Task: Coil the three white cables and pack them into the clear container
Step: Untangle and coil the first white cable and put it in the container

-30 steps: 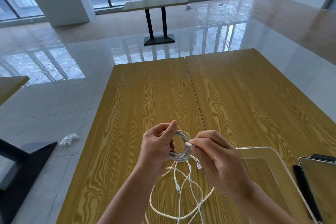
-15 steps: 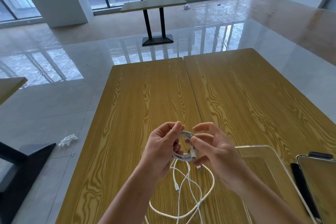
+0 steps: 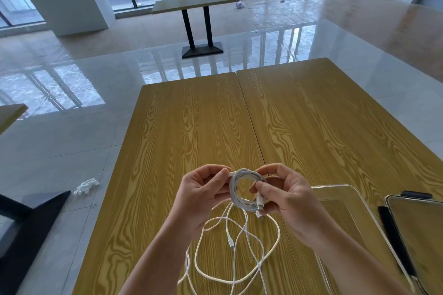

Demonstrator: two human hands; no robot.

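A white cable wound into a small coil (image 3: 236, 188) hangs above the wooden table (image 3: 203, 127), held between both hands. My left hand (image 3: 203, 189) pinches one plug end at the coil's upper left. My right hand (image 3: 285, 195) pinches the coil's right side, and the other plug end sticks down by its fingers. Loose white cables (image 3: 239, 246) lie tangled on the table under my hands. The clear container (image 3: 345, 189) sits to the right, partly behind my right forearm.
A glossy flat device (image 3: 417, 235) with a dark strip beside it lies at the right edge, past the container. The table is two wooden tops joined by a seam. A dark table base (image 3: 28, 223) stands on the floor to the left, with white scraps (image 3: 86, 185) near it.
My right hand has let the plug end swing down and now pinches the coil's right side. My left hand shifted to pinch the other plug end at the coil's top.
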